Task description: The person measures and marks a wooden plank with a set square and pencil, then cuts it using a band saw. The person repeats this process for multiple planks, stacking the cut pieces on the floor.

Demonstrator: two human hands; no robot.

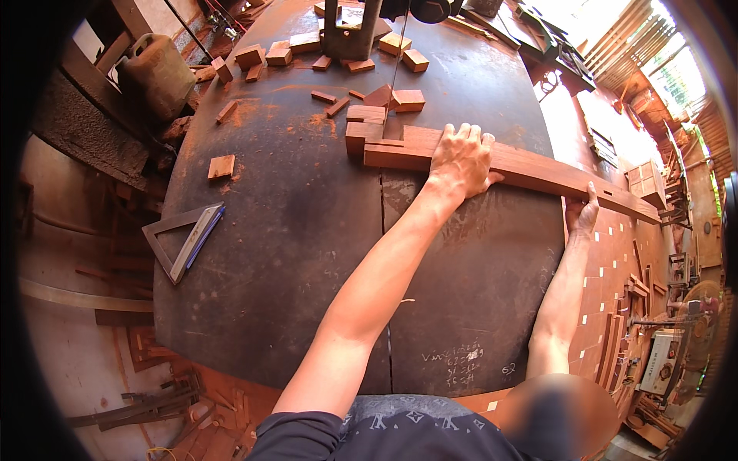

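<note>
A long reddish-brown wooden beam lies slantwise across the dark saw table, its right end reaching past the table's edge. My left hand is closed over the beam near its left part, fingers curled over the far side. Farther right, my right hand grips the beam from below, just beyond the table edge, thumb up along the near face. A slot shows in the beam close to that thumb. At the left end, cut blocks sit against the beam, beside the thin upright band saw blade.
Beneath the saw's metal guide post lie several wood offcuts and orange sawdust. At the left are a flat wood piece and a triangular square. A jerrycan stands beyond the left edge; a fan is far right.
</note>
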